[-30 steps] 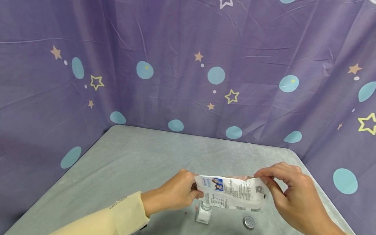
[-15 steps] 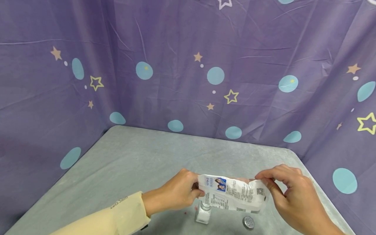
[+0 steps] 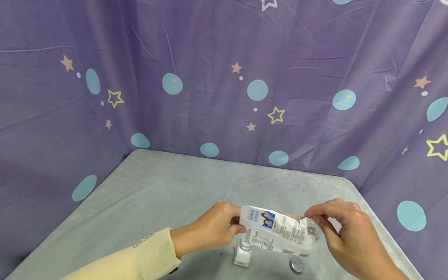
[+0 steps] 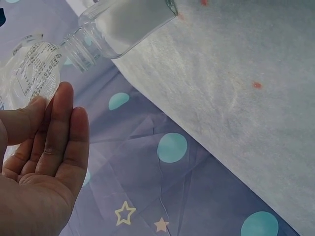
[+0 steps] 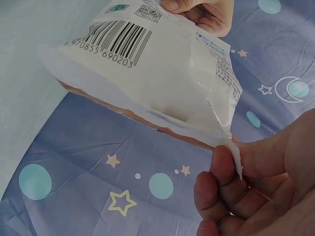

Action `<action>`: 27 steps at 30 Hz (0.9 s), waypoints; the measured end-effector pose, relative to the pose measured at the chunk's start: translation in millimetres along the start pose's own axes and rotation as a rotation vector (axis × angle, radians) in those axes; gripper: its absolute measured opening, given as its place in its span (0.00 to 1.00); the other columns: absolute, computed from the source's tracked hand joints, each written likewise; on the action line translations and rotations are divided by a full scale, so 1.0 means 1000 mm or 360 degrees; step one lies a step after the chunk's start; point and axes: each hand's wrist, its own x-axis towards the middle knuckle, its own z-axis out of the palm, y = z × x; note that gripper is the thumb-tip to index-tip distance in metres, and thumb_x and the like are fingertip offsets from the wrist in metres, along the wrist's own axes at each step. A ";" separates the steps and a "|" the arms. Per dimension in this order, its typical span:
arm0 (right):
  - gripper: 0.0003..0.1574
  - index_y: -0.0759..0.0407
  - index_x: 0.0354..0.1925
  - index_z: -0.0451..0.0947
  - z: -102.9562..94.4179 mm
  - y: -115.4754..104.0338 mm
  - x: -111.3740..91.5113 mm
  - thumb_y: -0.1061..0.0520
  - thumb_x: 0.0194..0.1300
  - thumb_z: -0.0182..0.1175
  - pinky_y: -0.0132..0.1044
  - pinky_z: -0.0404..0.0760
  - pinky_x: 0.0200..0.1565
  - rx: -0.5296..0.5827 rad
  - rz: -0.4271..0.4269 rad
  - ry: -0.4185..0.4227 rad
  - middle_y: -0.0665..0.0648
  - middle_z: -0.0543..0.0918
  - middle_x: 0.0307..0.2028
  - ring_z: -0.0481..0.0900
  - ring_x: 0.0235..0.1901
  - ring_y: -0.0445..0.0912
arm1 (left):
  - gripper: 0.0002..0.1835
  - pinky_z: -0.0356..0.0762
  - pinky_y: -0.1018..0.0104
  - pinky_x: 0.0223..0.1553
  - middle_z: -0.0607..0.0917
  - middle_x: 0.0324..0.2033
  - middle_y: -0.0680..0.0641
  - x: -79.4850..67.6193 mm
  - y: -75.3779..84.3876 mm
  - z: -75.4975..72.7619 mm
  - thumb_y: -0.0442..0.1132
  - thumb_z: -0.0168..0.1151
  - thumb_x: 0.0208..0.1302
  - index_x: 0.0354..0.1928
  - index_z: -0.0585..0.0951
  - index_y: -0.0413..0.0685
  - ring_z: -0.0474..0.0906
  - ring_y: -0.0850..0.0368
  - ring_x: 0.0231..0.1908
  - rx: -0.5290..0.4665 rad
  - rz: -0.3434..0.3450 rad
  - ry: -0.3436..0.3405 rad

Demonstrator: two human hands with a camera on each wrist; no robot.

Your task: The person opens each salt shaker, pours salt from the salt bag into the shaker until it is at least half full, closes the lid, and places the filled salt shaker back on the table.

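My left hand (image 3: 217, 227) pinches the left end of a printed white plastic packet (image 3: 280, 233), thumb against fingers. My right hand (image 3: 350, 235) grips the packet's right upper corner between thumb and fingertips. In the right wrist view the barcoded side of the packet (image 5: 162, 73) bulges, and its white seam runs toward the right fingertips. Just below the packet's left part, an uncapped glass bottle (image 3: 243, 255) with white contents stands upright on the table. The left wrist view shows the bottle's threaded neck (image 4: 81, 51) close to the packet and the left fingertips.
A round metal cap with small holes (image 3: 296, 265) lies on the grey table (image 3: 168, 182), right of the bottle. Small red specks (image 3: 221, 254) dot the cloth near the bottle. A purple patterned curtain (image 3: 210, 58) closes off the back and sides.
The packet and my left hand have shifted slightly to the right, and the packet slopes a little more down toward its right end. The bottle and cap stay put.
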 end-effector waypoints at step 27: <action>0.29 0.38 0.28 0.82 0.007 0.007 -0.009 0.74 0.40 0.70 0.28 0.65 0.40 -0.0054 0.0042 -0.0152 0.33 0.80 0.27 0.77 0.29 0.32 | 0.05 0.76 0.77 0.24 0.84 0.26 0.59 0.004 0.006 -0.002 0.30 0.66 0.59 0.29 0.82 0.49 0.78 0.69 0.25 0.0075 0.0011 0.0067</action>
